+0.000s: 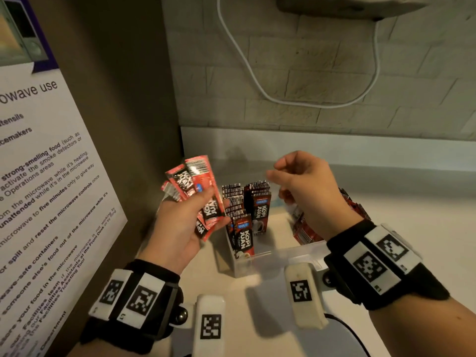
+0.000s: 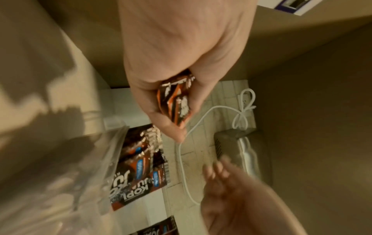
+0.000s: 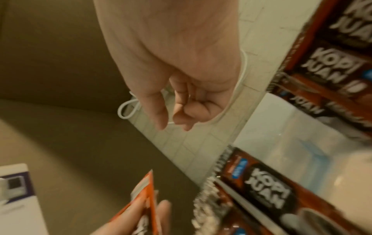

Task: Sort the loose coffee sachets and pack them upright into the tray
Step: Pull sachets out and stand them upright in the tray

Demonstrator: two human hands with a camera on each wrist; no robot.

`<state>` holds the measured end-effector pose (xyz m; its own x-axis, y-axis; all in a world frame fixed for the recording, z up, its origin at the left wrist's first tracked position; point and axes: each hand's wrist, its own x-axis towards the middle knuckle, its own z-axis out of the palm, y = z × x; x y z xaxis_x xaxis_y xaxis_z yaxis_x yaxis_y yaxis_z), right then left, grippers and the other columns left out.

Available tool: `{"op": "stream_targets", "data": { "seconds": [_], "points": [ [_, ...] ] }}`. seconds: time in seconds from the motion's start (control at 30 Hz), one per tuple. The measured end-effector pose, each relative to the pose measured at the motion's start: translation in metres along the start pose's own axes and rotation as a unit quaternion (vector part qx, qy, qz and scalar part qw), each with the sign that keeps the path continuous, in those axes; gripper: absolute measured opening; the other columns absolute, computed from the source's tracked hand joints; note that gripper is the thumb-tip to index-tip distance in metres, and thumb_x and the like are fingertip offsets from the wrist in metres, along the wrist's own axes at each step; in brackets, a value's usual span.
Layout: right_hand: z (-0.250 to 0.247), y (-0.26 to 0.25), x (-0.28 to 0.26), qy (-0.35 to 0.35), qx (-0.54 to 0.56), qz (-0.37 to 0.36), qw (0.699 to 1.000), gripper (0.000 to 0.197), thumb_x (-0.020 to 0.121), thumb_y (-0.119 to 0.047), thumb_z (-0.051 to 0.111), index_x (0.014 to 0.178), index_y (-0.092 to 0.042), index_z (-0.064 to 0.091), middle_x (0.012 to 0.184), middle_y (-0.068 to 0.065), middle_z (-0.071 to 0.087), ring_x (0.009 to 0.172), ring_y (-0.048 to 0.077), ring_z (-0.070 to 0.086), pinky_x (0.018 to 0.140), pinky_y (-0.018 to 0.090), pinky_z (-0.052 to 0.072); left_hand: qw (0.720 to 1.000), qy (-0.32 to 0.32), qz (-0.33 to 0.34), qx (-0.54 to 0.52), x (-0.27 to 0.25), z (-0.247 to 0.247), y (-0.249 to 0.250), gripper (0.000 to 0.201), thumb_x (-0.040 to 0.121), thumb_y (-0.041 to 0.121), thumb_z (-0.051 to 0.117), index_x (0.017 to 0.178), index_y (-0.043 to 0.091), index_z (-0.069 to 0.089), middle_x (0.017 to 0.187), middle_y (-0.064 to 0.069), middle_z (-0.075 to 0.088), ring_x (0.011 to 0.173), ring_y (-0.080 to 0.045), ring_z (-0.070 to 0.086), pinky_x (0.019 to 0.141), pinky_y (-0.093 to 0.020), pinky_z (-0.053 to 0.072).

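My left hand [image 1: 206, 202] grips a fan of several red Kopi Juan sachets [image 1: 196, 180], held up left of the tray; the left wrist view shows the sachets' lower ends [image 2: 178, 103] pinched between thumb and fingers. A clear plastic tray [image 1: 283, 255] stands on the counter. Dark brown sachets [image 1: 257, 210] stand upright in its left part, and more red sachets [image 1: 306, 233] lie in its right part. My right hand [image 1: 277, 172] hovers above the tray with fingers loosely bent and nothing in them, a short way right of the held fan.
A brown side panel with a microwave-use poster [image 1: 38, 176] stands close on the left. A white cable [image 1: 257, 81] loops down the brick wall behind. A grey appliance [image 1: 347, 6] hangs above. Pale counter [image 1: 399, 228] extends to the right.
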<state>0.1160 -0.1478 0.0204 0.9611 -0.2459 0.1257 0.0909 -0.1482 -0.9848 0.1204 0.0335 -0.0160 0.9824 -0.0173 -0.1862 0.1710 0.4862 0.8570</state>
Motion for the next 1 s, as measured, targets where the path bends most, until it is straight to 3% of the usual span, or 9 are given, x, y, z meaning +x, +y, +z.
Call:
{"op": "stream_targets", "data": {
  "seconds": [0.17, 0.27, 0.33, 0.47, 0.6, 0.73, 0.83, 0.93, 1.0],
  "points": [
    [0.018, -0.023, -0.012, -0.136, 0.066, 0.019, 0.988, 0.032, 0.082, -0.007, 0.069, 0.111, -0.005, 0.055, 0.077, 0.005, 0.063, 0.041, 0.014, 0.053, 0.038, 0.022, 0.039, 0.990, -0.076, 0.034, 0.116, -0.010, 0.016, -0.007, 0.007, 0.079, 0.009, 0.071, 0.084, 0.013, 0.068, 0.070, -0.006, 0.072, 0.057, -0.019, 0.067, 0.042, -0.024, 0.047],
    [0.022, -0.025, -0.016, -0.159, 0.122, 0.024, 0.980, 0.015, 0.091, -0.018, 0.059, 0.093, -0.004, 0.057, 0.069, 0.011, 0.061, 0.045, 0.015, 0.057, 0.042, 0.023, 0.045, 0.990, -0.094, 0.011, 0.109, -0.010, 0.017, -0.007, 0.024, 0.070, 0.038, 0.069, 0.078, 0.015, 0.066, 0.076, -0.006, 0.071, 0.064, -0.021, 0.064, 0.044, -0.024, 0.043],
    [0.018, -0.024, -0.015, -0.133, 0.166, 0.033, 0.977, 0.030, 0.095, -0.029, 0.053, 0.077, -0.005, 0.056, 0.066, 0.012, 0.059, 0.048, 0.019, 0.058, 0.046, 0.025, 0.047, 0.994, -0.080, -0.020, 0.076, -0.007, 0.013, -0.005, 0.034, 0.066, 0.049, 0.066, 0.074, 0.015, 0.063, 0.079, -0.009, 0.070, 0.067, -0.023, 0.064, 0.044, -0.024, 0.044],
    [0.006, -0.017, -0.015, -0.141, 0.169, 0.003, 0.975, 0.007, 0.090, 0.001, 0.055, 0.084, -0.003, 0.058, 0.070, 0.010, 0.063, 0.052, 0.017, 0.061, 0.052, 0.024, 0.053, 0.997, -0.068, -0.038, -0.026, -0.005, 0.007, 0.000, 0.014, 0.065, 0.017, 0.072, 0.072, 0.017, 0.060, 0.073, -0.006, 0.067, 0.058, -0.015, 0.065, 0.040, -0.022, 0.046],
    [-0.001, -0.007, -0.018, -0.152, 0.034, -0.008, 0.988, 0.044, 0.078, 0.017, 0.063, 0.112, -0.011, 0.057, 0.096, 0.010, 0.061, 0.062, 0.017, 0.064, 0.063, 0.029, 0.058, 0.997, -0.027, 0.021, -0.066, 0.000, 0.006, 0.001, 0.029, 0.077, -0.005, 0.066, 0.072, 0.022, 0.056, 0.076, -0.004, 0.067, 0.067, -0.017, 0.066, 0.046, -0.021, 0.048],
    [0.004, -0.005, -0.022, -0.145, -0.180, -0.069, 0.970, 0.028, 0.075, 0.007, 0.071, 0.092, -0.015, 0.067, 0.079, 0.014, 0.066, 0.061, 0.013, 0.055, 0.060, 0.029, 0.050, 0.995, -0.054, 0.080, -0.037, 0.000, 0.010, -0.001, 0.030, 0.074, -0.006, 0.068, 0.073, 0.022, 0.056, 0.070, 0.004, 0.063, 0.065, -0.013, 0.066, 0.046, -0.020, 0.048],
    [0.008, -0.004, -0.021, -0.135, -0.280, -0.127, 0.942, 0.023, 0.074, -0.002, 0.073, 0.089, -0.018, 0.067, 0.070, 0.003, 0.066, 0.055, 0.011, 0.054, 0.056, 0.028, 0.048, 0.990, -0.091, 0.110, 0.008, -0.003, 0.013, -0.004, 0.028, 0.065, 0.000, 0.071, 0.074, 0.020, 0.054, 0.066, 0.006, 0.061, 0.064, -0.011, 0.066, 0.048, -0.021, 0.049],
    [0.006, -0.004, -0.020, -0.127, -0.314, -0.136, 0.931, 0.013, 0.074, -0.005, 0.075, 0.082, -0.012, 0.067, 0.068, 0.003, 0.068, 0.055, 0.013, 0.057, 0.056, 0.027, 0.049, 0.989, -0.091, 0.116, 0.011, -0.003, 0.015, -0.005, 0.023, 0.063, 0.011, 0.073, 0.073, 0.021, 0.055, 0.072, 0.002, 0.065, 0.067, -0.012, 0.068, 0.048, -0.023, 0.050],
    [-0.001, 0.000, -0.016, -0.104, -0.238, -0.079, 0.962, 0.012, 0.075, 0.000, 0.074, 0.082, -0.006, 0.066, 0.073, 0.011, 0.071, 0.059, 0.024, 0.065, 0.057, 0.031, 0.054, 0.992, -0.078, 0.103, -0.003, -0.002, 0.014, -0.003, 0.021, 0.062, 0.020, 0.073, 0.072, 0.022, 0.054, 0.081, -0.002, 0.068, 0.068, -0.015, 0.068, 0.044, -0.021, 0.047]
  ]
}}
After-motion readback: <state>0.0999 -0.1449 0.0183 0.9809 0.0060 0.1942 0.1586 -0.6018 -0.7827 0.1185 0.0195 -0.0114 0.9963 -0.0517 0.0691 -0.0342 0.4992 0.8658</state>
